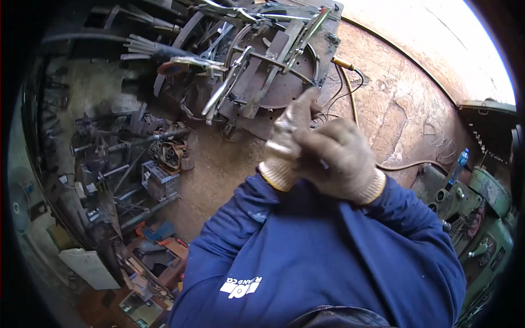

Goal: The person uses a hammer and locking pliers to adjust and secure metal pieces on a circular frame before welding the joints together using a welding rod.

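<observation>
Near the frame's centre, the left hand [285, 134] points a finger and the right hand [339, 156] curls, either's grip impossible to tell; gloves [369, 188] should sit snugly.

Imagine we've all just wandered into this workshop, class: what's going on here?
A person in a blue top has both gloved hands close together, the right hand partly covering the left hand in view; whether either holds anything is unclear. Just beyond them is a dark metal bench with locking clamps and flat metal bars on it. A yellow-handled tool is at its right edge. Metal parts lie piled to the left.
</observation>
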Demonstrator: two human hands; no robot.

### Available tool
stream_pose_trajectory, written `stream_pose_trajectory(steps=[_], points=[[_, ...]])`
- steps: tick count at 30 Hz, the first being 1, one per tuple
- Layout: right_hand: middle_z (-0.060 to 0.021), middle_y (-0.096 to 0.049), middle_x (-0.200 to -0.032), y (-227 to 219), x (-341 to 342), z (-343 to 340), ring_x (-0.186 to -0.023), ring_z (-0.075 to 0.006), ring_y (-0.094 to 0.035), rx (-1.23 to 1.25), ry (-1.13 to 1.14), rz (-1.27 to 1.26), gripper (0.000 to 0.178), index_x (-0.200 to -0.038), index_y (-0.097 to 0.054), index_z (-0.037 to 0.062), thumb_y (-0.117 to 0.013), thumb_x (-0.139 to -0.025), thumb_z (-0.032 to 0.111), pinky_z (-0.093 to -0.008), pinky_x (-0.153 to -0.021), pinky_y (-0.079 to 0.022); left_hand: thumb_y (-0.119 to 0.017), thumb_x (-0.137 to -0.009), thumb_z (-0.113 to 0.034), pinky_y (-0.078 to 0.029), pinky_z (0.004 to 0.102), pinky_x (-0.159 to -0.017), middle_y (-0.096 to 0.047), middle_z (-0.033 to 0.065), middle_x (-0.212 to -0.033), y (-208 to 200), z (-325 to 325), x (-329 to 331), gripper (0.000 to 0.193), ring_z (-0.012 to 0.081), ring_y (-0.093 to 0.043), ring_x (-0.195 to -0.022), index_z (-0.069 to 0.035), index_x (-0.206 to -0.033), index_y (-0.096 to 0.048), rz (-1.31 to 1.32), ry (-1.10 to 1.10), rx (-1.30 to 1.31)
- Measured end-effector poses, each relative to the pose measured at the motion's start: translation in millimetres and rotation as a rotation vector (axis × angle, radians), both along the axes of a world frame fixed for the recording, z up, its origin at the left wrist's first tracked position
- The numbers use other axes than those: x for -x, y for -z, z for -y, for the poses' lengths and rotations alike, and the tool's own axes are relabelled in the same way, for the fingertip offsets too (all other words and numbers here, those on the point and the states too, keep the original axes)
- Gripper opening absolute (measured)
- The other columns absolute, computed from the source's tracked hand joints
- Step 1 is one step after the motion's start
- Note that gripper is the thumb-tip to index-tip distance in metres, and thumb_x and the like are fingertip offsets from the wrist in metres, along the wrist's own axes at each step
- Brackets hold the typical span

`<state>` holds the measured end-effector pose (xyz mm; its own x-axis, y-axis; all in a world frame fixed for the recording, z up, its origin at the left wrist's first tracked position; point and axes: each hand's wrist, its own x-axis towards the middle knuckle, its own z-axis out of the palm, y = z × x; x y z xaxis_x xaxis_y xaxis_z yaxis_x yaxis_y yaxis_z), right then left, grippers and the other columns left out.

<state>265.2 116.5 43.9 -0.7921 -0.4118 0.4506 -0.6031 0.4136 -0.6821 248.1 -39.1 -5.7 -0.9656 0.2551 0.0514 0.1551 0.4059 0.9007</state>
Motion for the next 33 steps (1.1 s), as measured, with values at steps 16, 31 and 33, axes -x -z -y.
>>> stream_pose_trajectory(steps=[16,31,33], points=[[-0.0046,-0.068,-0.096,34,53,-50,-0.093,-0.0283,-0.067,-0.153,-0.179,-0.017,0.028,-0.103,-0.072,0.0163,-0.074,-0.075,0.017,-0.0416,-0.079,-0.055,-0.082,-0.077,-0.024,-0.056,0.0396,-0.090,-0.062,0.0170,-0.114,4,-45,35,0.075,0.0309,-0.066,-0.104,-0.002,-0.140,-0.047,-0.266,-0.238,0.312],[-0.0119,-0.068,-0.088,43,222,-127,-0.077,-0.0274,-0.070,0.399,-0.681,0.127,0.036,-0.114,-0.069,0.0032,-0.084,-0.083,0.014,-0.0374,-0.065,-0.055,-0.070,-0.094,-0.027,-0.057,0.0430,-0.093,-0.069,0.0181,-0.121,-3,-121,77,0.041,0.0348,-0.070,-0.107,-0.003,-0.127,-0.064,0.150,-0.361,0.097],[-0.0114,-0.071,-0.091,50,243,-143,-0.081,-0.0233,-0.071,0.338,-0.489,0.316,0.033,-0.118,-0.068,0.0011,-0.079,-0.088,0.011,-0.0348,-0.069,-0.056,-0.070,-0.095,-0.023,-0.059,0.0398,-0.078,-0.072,0.0143,-0.102,-3,-115,70,0.032,0.0299,-0.072,-0.089,-0.003,-0.119,-0.067,0.074,-0.494,0.259]])
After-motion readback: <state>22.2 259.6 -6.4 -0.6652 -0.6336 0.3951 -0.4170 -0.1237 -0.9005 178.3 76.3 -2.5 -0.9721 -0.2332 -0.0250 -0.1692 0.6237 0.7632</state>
